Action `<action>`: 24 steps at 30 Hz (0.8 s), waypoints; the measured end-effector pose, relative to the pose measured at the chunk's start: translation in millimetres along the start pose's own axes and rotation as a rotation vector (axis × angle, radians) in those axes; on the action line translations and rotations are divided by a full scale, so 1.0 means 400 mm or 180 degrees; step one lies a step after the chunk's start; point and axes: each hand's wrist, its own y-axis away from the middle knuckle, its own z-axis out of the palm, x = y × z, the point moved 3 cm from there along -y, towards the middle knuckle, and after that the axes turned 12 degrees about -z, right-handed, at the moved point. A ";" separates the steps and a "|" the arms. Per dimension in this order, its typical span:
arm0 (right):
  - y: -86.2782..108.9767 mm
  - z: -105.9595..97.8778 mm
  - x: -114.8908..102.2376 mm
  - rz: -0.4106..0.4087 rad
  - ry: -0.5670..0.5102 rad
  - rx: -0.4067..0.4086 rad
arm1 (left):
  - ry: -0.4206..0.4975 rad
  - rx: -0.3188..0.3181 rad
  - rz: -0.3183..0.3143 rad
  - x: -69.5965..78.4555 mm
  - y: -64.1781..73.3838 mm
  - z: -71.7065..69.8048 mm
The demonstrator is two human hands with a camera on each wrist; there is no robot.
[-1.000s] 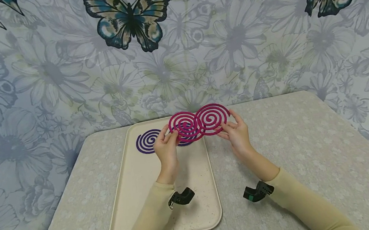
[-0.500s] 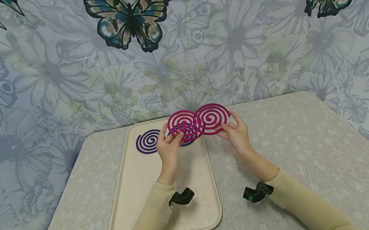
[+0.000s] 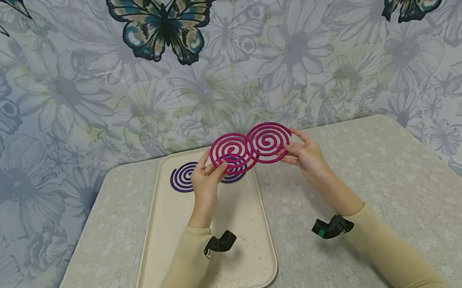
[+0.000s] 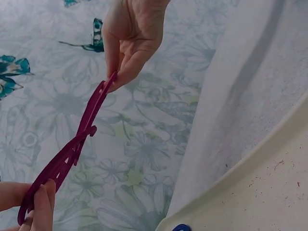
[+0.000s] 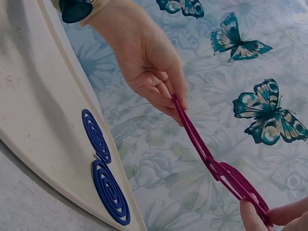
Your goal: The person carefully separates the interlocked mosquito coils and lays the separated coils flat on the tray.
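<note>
In the head view, two magenta mosquito coils, a left coil and a right coil, overlap side by side above the tray's far right corner. My left hand pinches the left coil's outer edge between thumb and fingers. At the other end, my right hand pinches the right coil's rim. Both wrist views show the pair nearly edge-on, the coils crossing at their middle. Below them, dark blue mosquito coils lie on the cream tray; the left hand and magenta coils partly hide them in the head view.
The tray stands on a grey patterned tabletop, with small dark crumbs on its near part. A wall with butterflies and flowers rises right behind the table. Black wrist devices hang at both sleeves.
Both hands have lifted the magenta coils slightly. The right hand and right coil have shifted a little right, and the left hand's thumb has moved further in over its coil.
</note>
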 end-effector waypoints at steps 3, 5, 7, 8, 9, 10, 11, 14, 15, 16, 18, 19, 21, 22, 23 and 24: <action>-0.002 -0.006 -0.007 0.0070 -0.0052 -0.0012 | -0.0016 -0.0071 -0.0071 0.004 -0.003 -0.006; -0.003 -0.008 -0.011 0.0098 -0.0081 -0.0009 | 0.0025 -0.0070 -0.0086 0.008 -0.004 -0.013; -0.005 -0.011 -0.015 0.0105 -0.0132 0.0010 | 0.0052 -0.0032 -0.0079 0.014 -0.003 -0.020; -0.005 -0.013 -0.017 0.0104 -0.0159 0.0016 | 0.0064 -0.0009 -0.0076 0.017 -0.002 -0.023; -0.006 -0.015 -0.019 0.0098 -0.0183 0.0039 | 0.0073 0.0015 -0.0081 0.020 -0.003 -0.026; -0.007 -0.017 -0.021 0.0092 -0.0202 0.0055 | 0.0107 0.0042 -0.0089 0.022 -0.002 -0.028; -0.007 -0.019 -0.022 0.0087 -0.0232 0.0072 | 0.0103 0.0059 -0.0100 0.025 -0.002 -0.030; -0.007 -0.022 -0.024 0.0089 -0.0262 0.0116 | 0.0131 0.0034 -0.0161 0.030 -0.003 -0.033; -0.007 -0.022 -0.025 0.0088 -0.0270 0.0143 | 0.0158 0.0029 -0.0183 0.032 -0.004 -0.035; -0.006 -0.023 -0.025 0.0086 -0.0284 0.0165 | 0.0146 0.0024 -0.0207 0.035 -0.006 -0.038; -0.005 -0.024 -0.025 0.0093 -0.0341 0.0199 | 0.0057 0.0017 -0.0274 0.042 -0.013 -0.047; -0.005 -0.024 -0.025 0.0093 -0.0369 0.0219 | -0.0026 0.0017 -0.0313 0.046 -0.017 -0.054; -0.006 -0.023 -0.022 0.0089 -0.0378 0.0249 | -0.0248 -0.0004 -0.0416 0.055 -0.028 -0.070; -0.006 -0.022 -0.021 0.0097 -0.0379 0.0254 | -0.0396 -0.0020 -0.0463 0.059 -0.033 -0.080; -0.007 -0.020 -0.018 0.0107 -0.0366 0.0246 | -0.0513 -0.0049 -0.0507 0.062 -0.039 -0.091; -0.009 -0.017 -0.015 0.0115 -0.0347 0.0232 | -0.0626 -0.0085 -0.0540 0.065 -0.045 -0.103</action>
